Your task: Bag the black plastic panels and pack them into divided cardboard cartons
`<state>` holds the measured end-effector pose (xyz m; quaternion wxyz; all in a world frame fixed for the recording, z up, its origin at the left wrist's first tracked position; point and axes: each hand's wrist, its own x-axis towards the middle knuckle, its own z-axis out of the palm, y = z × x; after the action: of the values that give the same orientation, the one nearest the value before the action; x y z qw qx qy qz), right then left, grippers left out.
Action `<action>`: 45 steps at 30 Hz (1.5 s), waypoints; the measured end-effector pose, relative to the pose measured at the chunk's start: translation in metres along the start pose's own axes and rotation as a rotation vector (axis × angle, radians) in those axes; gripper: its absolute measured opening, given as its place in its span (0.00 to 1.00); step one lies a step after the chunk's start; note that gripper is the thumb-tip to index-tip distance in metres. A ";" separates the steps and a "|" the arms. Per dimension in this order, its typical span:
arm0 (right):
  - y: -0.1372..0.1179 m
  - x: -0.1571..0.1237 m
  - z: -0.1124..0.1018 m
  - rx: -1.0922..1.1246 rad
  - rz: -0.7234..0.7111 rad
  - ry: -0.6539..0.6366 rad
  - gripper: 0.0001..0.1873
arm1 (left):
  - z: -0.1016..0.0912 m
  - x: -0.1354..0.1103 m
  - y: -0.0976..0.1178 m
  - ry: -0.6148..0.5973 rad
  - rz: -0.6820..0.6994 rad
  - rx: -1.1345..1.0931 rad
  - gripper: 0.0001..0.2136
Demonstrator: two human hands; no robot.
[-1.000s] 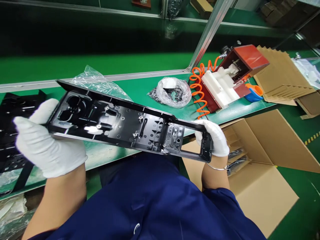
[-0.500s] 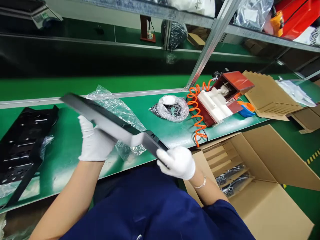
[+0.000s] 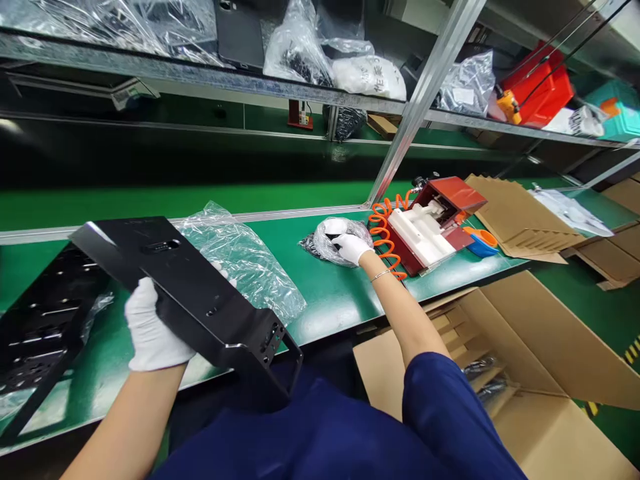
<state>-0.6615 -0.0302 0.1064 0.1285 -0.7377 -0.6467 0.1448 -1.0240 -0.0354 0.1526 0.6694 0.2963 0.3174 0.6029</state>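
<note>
My left hand [image 3: 153, 327], in a white glove, is closed around the edge of a long black sheet-metal bracket [image 3: 195, 287]. The bracket is tilted over the bench, its slotted, bent end towards my body. My right hand [image 3: 353, 248], also gloved, reaches into the mouth of a clear plastic bag [image 3: 333, 250] of small dark parts. Its fingers are pinched together, and what they hold, if anything, is too small to tell. A second black metal part [image 3: 47, 313] lies on the bench at the left, with plastic film by it.
An empty-looking clear bag [image 3: 240, 260] lies flat on the green bench [image 3: 320, 313]. Right of my hand are a coiled orange hose [image 3: 383, 233], a red and white machine [image 3: 425, 233] and cardboard dividers [image 3: 520, 213]. An open carton [image 3: 545, 333] stands below; a metal shelf post [image 3: 415, 127] rises behind.
My right hand has let go of the bracket and moved forward to the small-parts bag. My left hand now holds the bracket alone, its broad face turned up and its near end lower.
</note>
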 end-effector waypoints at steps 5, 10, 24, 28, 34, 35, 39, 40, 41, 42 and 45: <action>0.015 0.009 0.024 0.337 0.152 0.115 0.17 | 0.001 -0.003 0.006 0.056 -0.038 -0.021 0.31; 0.040 0.003 0.030 0.724 0.321 0.267 0.08 | 0.001 -0.007 0.006 0.023 0.032 -0.013 0.30; 0.039 -0.038 0.026 1.556 0.289 0.317 0.12 | 0.011 -0.009 -0.012 -0.154 -0.029 -0.037 0.28; 0.035 -0.038 0.025 1.649 0.298 0.283 0.13 | 0.010 -0.009 -0.010 -0.159 -0.008 -0.041 0.27; 0.025 -0.035 0.026 1.716 0.276 0.267 0.06 | 0.013 -0.011 -0.006 -0.144 -0.048 -0.034 0.30; 0.023 -0.035 0.027 1.720 0.268 0.284 0.05 | 0.012 -0.011 -0.006 -0.142 -0.053 -0.032 0.31; 0.016 -0.036 0.030 1.709 0.241 0.354 0.06 | 0.009 -0.010 -0.007 -0.129 -0.016 -0.048 0.30; 0.014 -0.037 0.030 1.703 0.235 0.358 0.06 | 0.008 -0.010 -0.007 -0.129 -0.005 -0.050 0.30; 0.012 -0.039 0.029 1.695 0.226 0.361 0.06 | 0.007 -0.010 -0.007 -0.127 -0.001 -0.049 0.30; 0.010 -0.041 0.029 1.687 0.215 0.366 0.06 | 0.006 -0.011 -0.008 -0.119 0.005 -0.047 0.30; 0.000 -0.044 0.027 1.658 0.182 0.382 0.07 | 0.005 -0.013 -0.008 -0.111 -0.024 -0.053 0.31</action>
<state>-0.6767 -0.0742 0.0839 0.7212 -0.4661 -0.2371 0.4543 -1.0160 -0.0489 0.1506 0.7007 0.3079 0.2672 0.5855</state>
